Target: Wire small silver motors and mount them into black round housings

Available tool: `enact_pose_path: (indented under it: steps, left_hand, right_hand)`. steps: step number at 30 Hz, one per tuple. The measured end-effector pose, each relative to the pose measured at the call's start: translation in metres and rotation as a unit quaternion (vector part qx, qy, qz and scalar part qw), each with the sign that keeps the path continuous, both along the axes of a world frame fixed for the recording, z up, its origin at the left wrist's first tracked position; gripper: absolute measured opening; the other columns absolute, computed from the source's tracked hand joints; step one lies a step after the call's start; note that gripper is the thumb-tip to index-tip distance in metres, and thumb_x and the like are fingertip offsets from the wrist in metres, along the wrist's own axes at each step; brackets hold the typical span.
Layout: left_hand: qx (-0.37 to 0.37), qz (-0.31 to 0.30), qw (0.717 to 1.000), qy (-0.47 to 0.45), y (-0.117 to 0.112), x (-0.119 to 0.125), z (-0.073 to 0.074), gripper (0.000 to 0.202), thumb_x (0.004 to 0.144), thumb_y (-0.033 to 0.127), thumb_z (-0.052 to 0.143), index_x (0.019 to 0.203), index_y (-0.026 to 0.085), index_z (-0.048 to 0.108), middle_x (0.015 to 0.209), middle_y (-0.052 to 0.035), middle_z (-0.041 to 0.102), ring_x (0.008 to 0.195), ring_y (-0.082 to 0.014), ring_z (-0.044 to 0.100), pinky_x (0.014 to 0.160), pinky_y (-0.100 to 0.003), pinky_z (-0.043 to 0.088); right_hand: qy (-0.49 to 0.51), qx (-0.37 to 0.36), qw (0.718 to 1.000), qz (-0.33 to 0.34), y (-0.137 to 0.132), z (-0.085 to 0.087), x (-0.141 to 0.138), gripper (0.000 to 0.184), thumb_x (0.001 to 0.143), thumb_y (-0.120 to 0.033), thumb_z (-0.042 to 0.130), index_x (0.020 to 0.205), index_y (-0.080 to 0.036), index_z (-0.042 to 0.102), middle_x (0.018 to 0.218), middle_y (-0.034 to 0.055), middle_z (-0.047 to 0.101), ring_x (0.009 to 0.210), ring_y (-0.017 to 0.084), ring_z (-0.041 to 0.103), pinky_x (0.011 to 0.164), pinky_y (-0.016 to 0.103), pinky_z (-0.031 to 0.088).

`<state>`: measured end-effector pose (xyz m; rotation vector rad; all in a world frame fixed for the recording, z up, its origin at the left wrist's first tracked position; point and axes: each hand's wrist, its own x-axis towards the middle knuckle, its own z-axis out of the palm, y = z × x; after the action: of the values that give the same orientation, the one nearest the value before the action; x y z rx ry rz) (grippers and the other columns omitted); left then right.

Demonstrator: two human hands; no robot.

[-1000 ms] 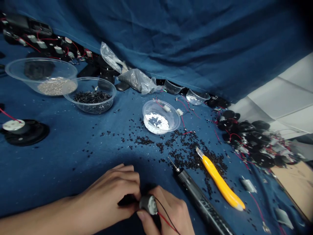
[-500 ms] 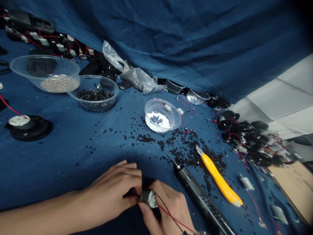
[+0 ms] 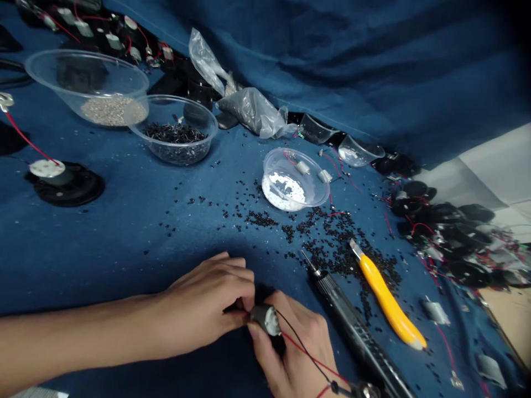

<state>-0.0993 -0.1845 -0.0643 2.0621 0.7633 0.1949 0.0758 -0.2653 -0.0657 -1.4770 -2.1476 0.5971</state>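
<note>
Low in the head view, both hands meet over a small silver motor [image 3: 265, 319] with a red and a black wire trailing right. My left hand [image 3: 207, 307] is closed, its fingertips pinching a dark part against the motor's left end. Around the motor from below and the right, my right hand [image 3: 294, 351] is closed. Just right of the hands lies a black electric screwdriver [image 3: 352, 326], and beyond it a yellow utility knife [image 3: 388, 301].
Blue cloth [image 3: 124, 237] covers the table and backdrop. Clear bowls hold silver bits [image 3: 87, 88], black bits [image 3: 174, 135] and white bits [image 3: 294, 179]. Black bits [image 3: 327, 249] are scattered mid-table. A black disc with a red wire [image 3: 66, 185] lies left; wired black parts [image 3: 448, 232] pile right.
The view has tilted down and left, so everything sits higher and more to the right in frame. Both hands stay on the motor, fingers shifting only slightly.
</note>
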Motion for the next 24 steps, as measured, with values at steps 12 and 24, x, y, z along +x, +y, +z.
enact_pose_path:
  steps: [12, 24]
  left_hand:
    - [0.32, -0.032, 0.942, 0.094, -0.03, -0.002, 0.016, 0.043, 0.087, 0.02, 0.05, 0.129, 0.01, 0.049, 0.124, -0.0117, 0.059, 0.108, -0.0285, 0.051, 0.09, -0.042, 0.038]
    - [0.415, -0.012, 0.897, 0.156, -0.028, 0.006, 0.019, 0.041, 0.08, 0.02, 0.051, 0.118, 0.006, 0.058, 0.115, -0.0138, 0.065, 0.094, -0.0294, 0.055, 0.076, -0.042, 0.04]
  right_hand:
    - [-0.166, 0.054, 0.983, -0.057, -0.006, 0.008, -0.007, 0.029, 0.098, -0.04, 0.041, 0.08, -0.019, 0.049, 0.064, 0.0006, 0.058, 0.053, 0.017, 0.056, 0.051, 0.028, 0.028]
    - [-0.338, 0.048, 0.938, -0.066, -0.005, 0.039, -0.024, 0.013, 0.087, -0.028, 0.062, 0.089, -0.017, 0.055, 0.067, 0.0041, 0.063, 0.055, 0.024, 0.063, 0.047, 0.031, 0.029]
